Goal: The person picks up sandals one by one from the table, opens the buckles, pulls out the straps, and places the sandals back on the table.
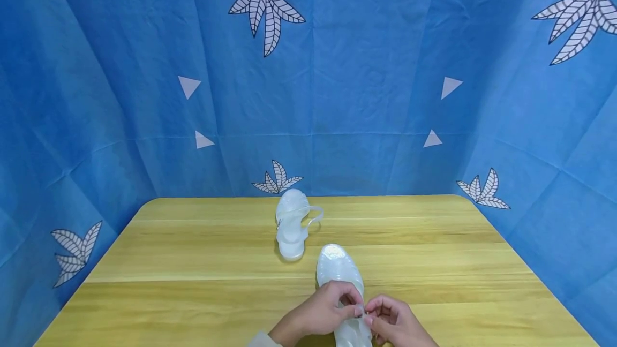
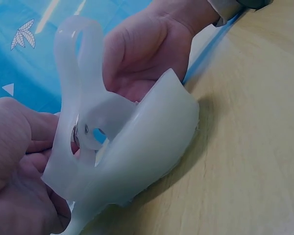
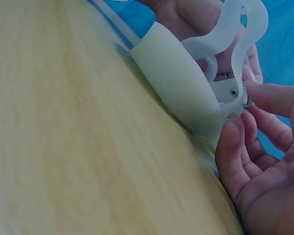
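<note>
Both hands are seen from the head camera at the near edge of a wooden table (image 1: 193, 261), the left hand (image 1: 320, 312) and the right hand (image 1: 392, 323) brought close together, fingers curled, over the heel end of a translucent white sandal (image 1: 337, 269). The sandal is laid flat on its sole with its long axis running away from the person, the rounded toe pointed toward the far edge. A thin strap is pinched between the fingertips of both hands where they meet. A second sandal (image 1: 291, 224) of the same kind is set farther back, well apart from the hands, its toe turned toward the person and its ankle strap looped out to one side. Blue cloth (image 1: 361, 95) printed with leaves and triangles is hung behind and beside the table. In the left wrist view, the sandal's raised heel wall (image 2: 152, 142) is shown resting on the wood, the looped ankle strap (image 2: 76, 63) stood up above it; the left hand (image 2: 19, 171) is curled about the strap's lower end near a small metal fitting, the right hand (image 2: 147, 54) cupped behind. In the right wrist view, the right hand (image 3: 264, 166) is seen with fingers bent, its fingertips pressed to the strap's buckle (image 3: 242, 98) at the sandal's side, the left hand partly hidden behind the straps.
</note>
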A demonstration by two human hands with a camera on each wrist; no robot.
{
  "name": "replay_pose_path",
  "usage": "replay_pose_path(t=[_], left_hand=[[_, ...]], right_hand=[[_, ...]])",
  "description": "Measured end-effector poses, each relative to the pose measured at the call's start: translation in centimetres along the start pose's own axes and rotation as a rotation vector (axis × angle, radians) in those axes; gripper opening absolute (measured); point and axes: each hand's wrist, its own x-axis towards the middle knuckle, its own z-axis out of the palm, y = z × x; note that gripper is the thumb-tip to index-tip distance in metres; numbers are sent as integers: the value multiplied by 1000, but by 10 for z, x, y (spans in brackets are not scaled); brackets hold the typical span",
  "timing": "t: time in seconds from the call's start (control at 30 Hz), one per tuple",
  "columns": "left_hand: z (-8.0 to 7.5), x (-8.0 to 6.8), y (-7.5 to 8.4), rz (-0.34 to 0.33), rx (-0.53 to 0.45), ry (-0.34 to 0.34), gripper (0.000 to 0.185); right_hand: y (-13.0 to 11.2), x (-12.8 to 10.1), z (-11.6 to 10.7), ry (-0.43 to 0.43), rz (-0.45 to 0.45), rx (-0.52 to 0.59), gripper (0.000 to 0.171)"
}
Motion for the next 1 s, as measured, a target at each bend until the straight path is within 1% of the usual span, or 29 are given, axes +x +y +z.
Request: replay_pose_path(t=[0.2,0.33,0.47,0.57,0.63,0.67,0.77,0.83,0.9,1.0], left_hand=[[1,-1,-2,-5,-7,21,8],[1,-2,-4,5,-17,23,9],[1,-1,-4,25,-26,23,11],[2,-1,-2,52,2,22,12],[2,-2,1,74,53,25,12],[2,-2,2,85,94,29,11],[0,-3,8,107,273,56,13],[-2,-3,12,96,402,66,15],[-5,-4,16,82,517,62,17],[-8,-4,21,53,628,28,19]], right_hand=[[0,0,1,2,45,20,33],[0,0,2,-13,51,36,35],[0,-1,2,-28,37,59,35],[-2,-2,2,-6,45,69,34],[-4,-2,3,25,58,52,34],[-5,-2,3,43,66,39,35],[-7,-2,4,80,59,-9,35],[-8,-2,4,87,39,-17,34],[-7,-2,3,83,5,-18,33],[-7,0,2,71,-37,-12,30]])
